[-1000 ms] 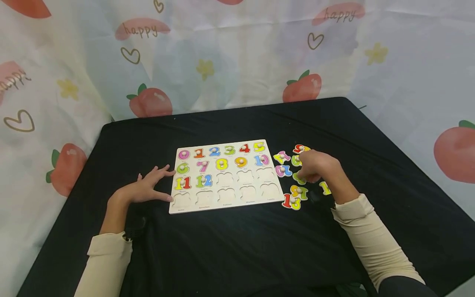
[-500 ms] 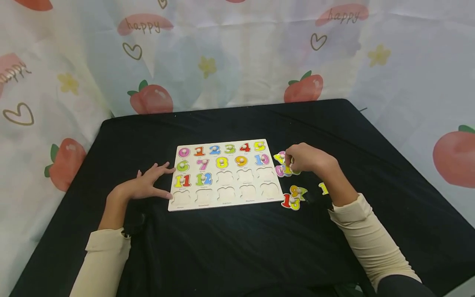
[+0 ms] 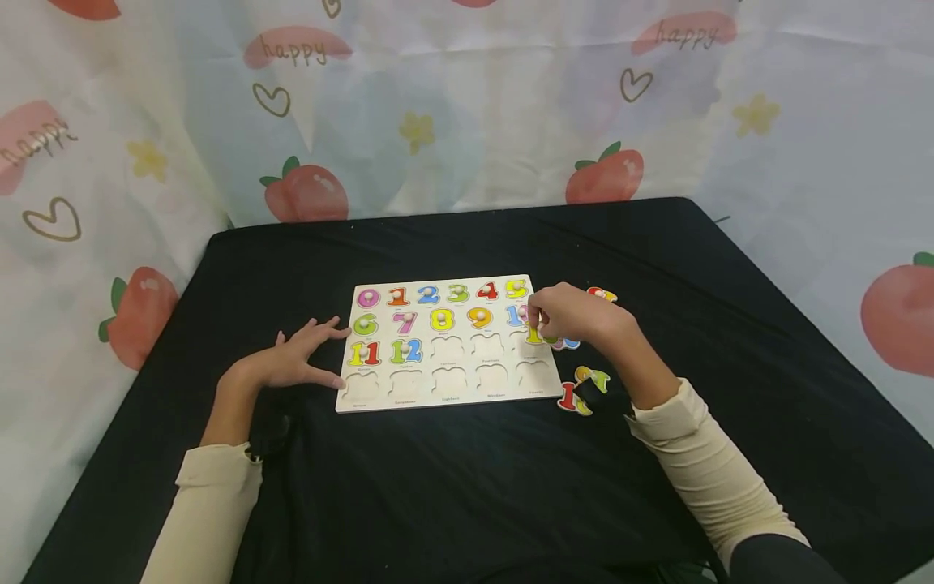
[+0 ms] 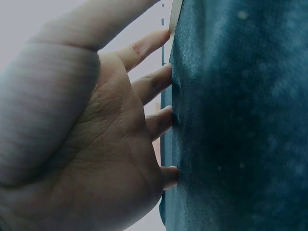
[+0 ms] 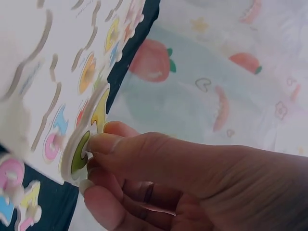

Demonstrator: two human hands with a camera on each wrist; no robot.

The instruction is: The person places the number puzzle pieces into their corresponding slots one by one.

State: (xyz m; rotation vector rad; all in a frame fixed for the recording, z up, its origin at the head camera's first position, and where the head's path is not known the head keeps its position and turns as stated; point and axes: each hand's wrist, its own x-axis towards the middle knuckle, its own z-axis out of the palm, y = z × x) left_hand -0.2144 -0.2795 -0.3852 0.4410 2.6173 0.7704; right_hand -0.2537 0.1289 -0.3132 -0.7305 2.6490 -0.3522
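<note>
A pale number puzzle board lies on the black cloth, its upper slots filled with knobbed number pieces. Beside its left edge is my left hand, fingers spread, thumb and index fingertips touching the board's side; in the left wrist view the other fingertips reach the dark cloth. My right hand pinches a number piece with a yellow 1 and a green digit, which the fingers partly cover. That piece is above the board's right side, near a cut-out slot in the third row, tilted on edge in the right wrist view.
Loose number pieces lie right of the board: one with a red 1, a yellow-and-green one and a red one behind my right hand. A fruit-printed curtain stands behind the table.
My right hand has taken up the yellow-and-green number piece from the loose pile and carried it left over the board's right side. My left hand has stayed at the left edge.
</note>
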